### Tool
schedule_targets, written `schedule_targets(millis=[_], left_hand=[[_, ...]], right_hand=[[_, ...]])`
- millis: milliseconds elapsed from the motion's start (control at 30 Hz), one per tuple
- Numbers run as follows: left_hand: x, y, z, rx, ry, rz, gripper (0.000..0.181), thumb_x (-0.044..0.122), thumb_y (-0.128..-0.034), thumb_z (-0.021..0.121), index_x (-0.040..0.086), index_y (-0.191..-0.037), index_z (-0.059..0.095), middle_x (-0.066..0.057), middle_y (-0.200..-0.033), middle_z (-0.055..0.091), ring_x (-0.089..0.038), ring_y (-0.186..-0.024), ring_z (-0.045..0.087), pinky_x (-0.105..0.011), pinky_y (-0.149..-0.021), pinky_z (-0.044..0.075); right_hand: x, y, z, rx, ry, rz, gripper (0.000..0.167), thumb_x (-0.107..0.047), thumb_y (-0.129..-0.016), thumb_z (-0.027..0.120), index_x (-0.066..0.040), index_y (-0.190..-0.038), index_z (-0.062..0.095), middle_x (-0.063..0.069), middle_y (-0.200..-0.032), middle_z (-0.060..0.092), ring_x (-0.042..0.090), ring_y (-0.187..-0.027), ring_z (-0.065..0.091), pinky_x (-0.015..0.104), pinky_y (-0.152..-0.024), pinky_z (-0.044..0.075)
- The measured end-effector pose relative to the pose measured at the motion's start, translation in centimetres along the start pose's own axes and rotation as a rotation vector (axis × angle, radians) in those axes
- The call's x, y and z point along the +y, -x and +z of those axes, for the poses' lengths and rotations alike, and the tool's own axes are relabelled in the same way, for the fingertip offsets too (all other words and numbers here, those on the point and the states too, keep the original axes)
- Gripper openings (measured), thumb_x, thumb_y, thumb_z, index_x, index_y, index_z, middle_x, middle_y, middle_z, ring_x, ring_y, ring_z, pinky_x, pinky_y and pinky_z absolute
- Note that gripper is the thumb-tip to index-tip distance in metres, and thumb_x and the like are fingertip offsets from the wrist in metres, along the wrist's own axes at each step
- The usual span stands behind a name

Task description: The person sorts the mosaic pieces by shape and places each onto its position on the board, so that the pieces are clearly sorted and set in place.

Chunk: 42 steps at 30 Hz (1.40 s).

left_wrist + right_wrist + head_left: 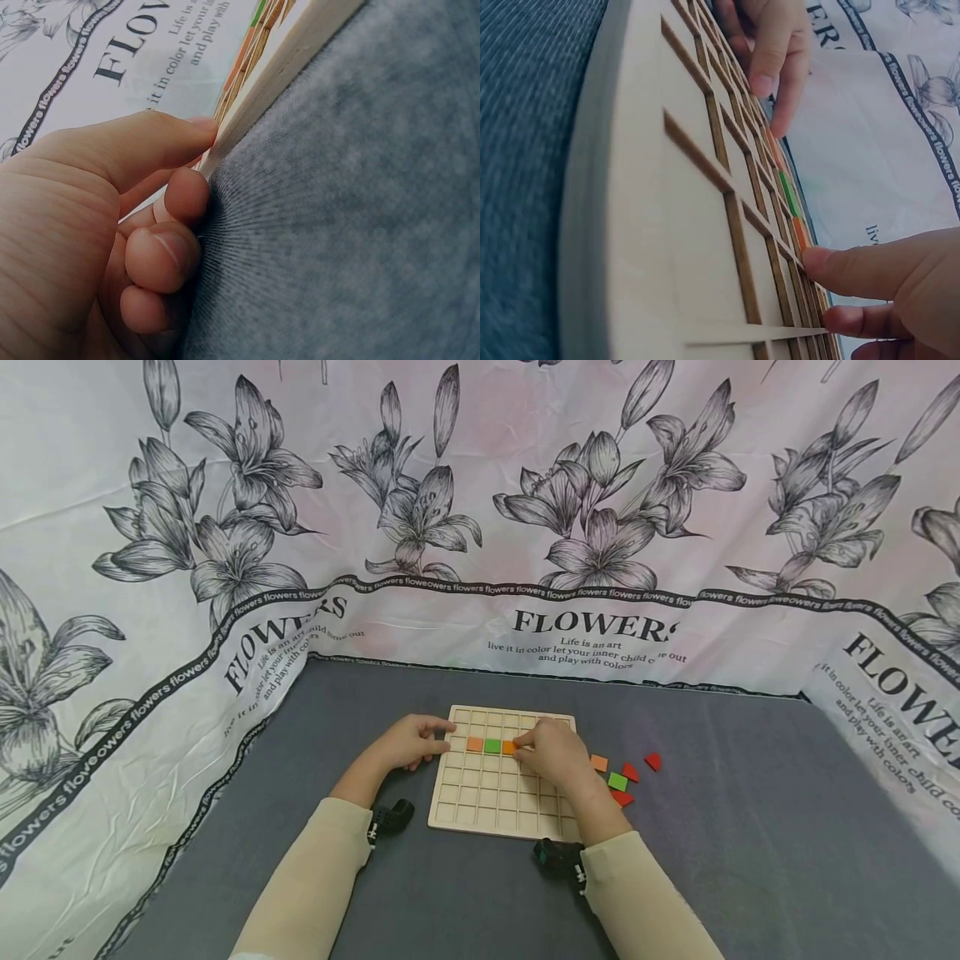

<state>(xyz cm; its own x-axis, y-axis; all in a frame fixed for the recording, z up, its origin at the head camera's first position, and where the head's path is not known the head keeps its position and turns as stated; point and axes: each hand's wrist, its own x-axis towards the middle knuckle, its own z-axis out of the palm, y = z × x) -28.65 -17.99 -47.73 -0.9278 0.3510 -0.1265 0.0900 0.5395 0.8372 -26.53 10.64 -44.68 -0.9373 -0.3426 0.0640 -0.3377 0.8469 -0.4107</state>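
A light wooden grid board [465, 789] lies on the dark cloth. Three square tiles sit in one of its upper rows: a pale orange tile [475, 744], a green tile [492, 746] and an orange tile [508, 747]. At the board's left edge, my left hand [408, 742] holds the rim with thumb and forefinger; in the left wrist view the other fingers curl beside the board's side [255, 97]. My right hand [557, 750] reaches over the board, its thumb and forefinger pinching the orange tile at its right side. The right palm hides some squares.
Right of the board lie loose pieces: an orange square [598, 763], a green square [617, 781] and red triangles [653, 762]. A flower-printed cloth [420, 618] rises behind the dark grey cloth [750, 827]. Each wrist wears a black camera strap [558, 856].
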Motion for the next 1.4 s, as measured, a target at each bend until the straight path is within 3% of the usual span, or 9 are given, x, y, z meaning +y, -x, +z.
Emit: schedule_targets(millis=[100,233,433,600,733,833,1067,1233,1400], left_hand=[[0.0,0.0,0.0,-0.002,-0.001,-0.002,0.041,0.021,-0.0984,0.073,0.017,-0.139,0.067,-0.008,-0.067,0.058,-0.014,-0.04,0.039,-0.03,-0.043,0.039],[0.0,0.0,-0.1,-0.004,-0.005,-0.008,0.041,0.021,-0.0983,0.073,0.017,-0.139,0.067,-0.008,-0.067,0.058,-0.014,-0.039,0.039,-0.03,-0.042,0.039],[0.1,0.0,-0.1,-0.004,-0.006,-0.013,0.04,0.022,-0.0984,0.073,0.017,-0.138,0.067,-0.007,-0.067,0.058,-0.014,-0.039,0.039,-0.03,-0.043,0.039],[0.0,0.0,-0.1,-0.002,-0.007,-0.02,0.04,0.022,-0.0982,0.073,0.017,-0.137,0.068,-0.007,-0.067,0.058,-0.014,-0.039,0.04,-0.03,-0.042,0.04],[0.0,-0.1,-0.1,0.002,-0.012,-0.021,0.039,0.023,-0.0984,0.073,0.018,-0.137,0.068,-0.007,-0.067,0.059,-0.013,-0.039,0.04,-0.029,-0.042,0.04],[0.0,-0.1,-0.1,0.002,-0.015,-0.017,0.04,0.023,-0.0985,0.073,0.018,-0.137,0.067,-0.007,-0.067,0.059,-0.013,-0.039,0.04,-0.029,-0.042,0.04],[0.0,0.0,-0.1,0.001,-0.009,0.003,0.04,0.022,-0.0984,0.073,0.016,-0.137,0.067,-0.007,-0.066,0.058,-0.013,-0.038,0.039,-0.029,-0.041,0.039],[0.0,-0.1,-0.1,0.001,-0.018,-0.003,0.04,0.022,-0.0984,0.073,0.016,-0.138,0.067,-0.007,-0.066,0.059,-0.013,-0.038,0.04,-0.029,-0.041,0.04],[0.0,-0.1,-0.1,-0.004,-0.023,-0.011,0.04,0.023,-0.0983,0.073,0.017,-0.138,0.067,-0.007,-0.067,0.059,-0.014,-0.039,0.041,-0.029,-0.042,0.04]], right_hand=[[-0.2,0.1,-0.2,-0.039,-0.018,0.023,0.029,-0.024,-0.091,0.079,-0.012,-0.118,0.08,0.006,-0.103,0.068,0.021,-0.092,0.059,0.036,-0.07,0.052],[-0.4,0.2,-0.7,-0.091,0.017,-0.011,0.041,-0.027,-0.093,0.078,-0.01,-0.13,0.073,0.013,-0.12,0.066,0.028,-0.106,0.06,0.044,-0.084,0.053],[-1.6,0.1,-0.6,-0.076,0.103,-0.079,0.06,-0.037,-0.095,0.076,-0.008,-0.144,0.061,0.019,-0.131,0.058,0.036,-0.118,0.055,0.05,-0.095,0.05],[-3.2,0.3,0.4,-0.091,0.148,-0.149,0.06,-0.042,-0.097,0.072,-0.017,-0.149,0.057,0.013,-0.14,0.053,0.036,-0.127,0.048,0.054,-0.099,0.045],[-4.1,0.6,1.6,-0.154,0.181,-0.249,0.058,-0.046,-0.101,0.065,-0.019,-0.151,0.055,0.011,-0.157,0.042,0.042,-0.143,0.035,0.063,-0.108,0.035],[-4.5,1.0,2.2,-0.178,0.206,-0.279,0.057,-0.049,-0.102,0.061,-0.019,-0.151,0.054,0.011,-0.162,0.037,0.044,-0.147,0.029,0.066,-0.111,0.03],[-4.6,1.2,2.3,-0.17,0.228,-0.245,0.054,-0.05,-0.103,0.059,-0.024,-0.15,0.056,0.007,-0.161,0.039,0.042,-0.148,0.029,0.064,-0.113,0.027],[-4.2,1.0,1.7,-0.187,0.177,-0.226,0.061,-0.049,-0.102,0.061,-0.022,-0.155,0.049,0.008,-0.162,0.038,0.042,-0.149,0.027,0.066,-0.114,0.025],[-3.1,0.5,0.3,-0.131,0.095,-0.201,0.059,-0.042,-0.101,0.065,-0.019,-0.154,0.05,0.011,-0.161,0.039,0.044,-0.148,0.028,0.068,-0.112,0.026]])
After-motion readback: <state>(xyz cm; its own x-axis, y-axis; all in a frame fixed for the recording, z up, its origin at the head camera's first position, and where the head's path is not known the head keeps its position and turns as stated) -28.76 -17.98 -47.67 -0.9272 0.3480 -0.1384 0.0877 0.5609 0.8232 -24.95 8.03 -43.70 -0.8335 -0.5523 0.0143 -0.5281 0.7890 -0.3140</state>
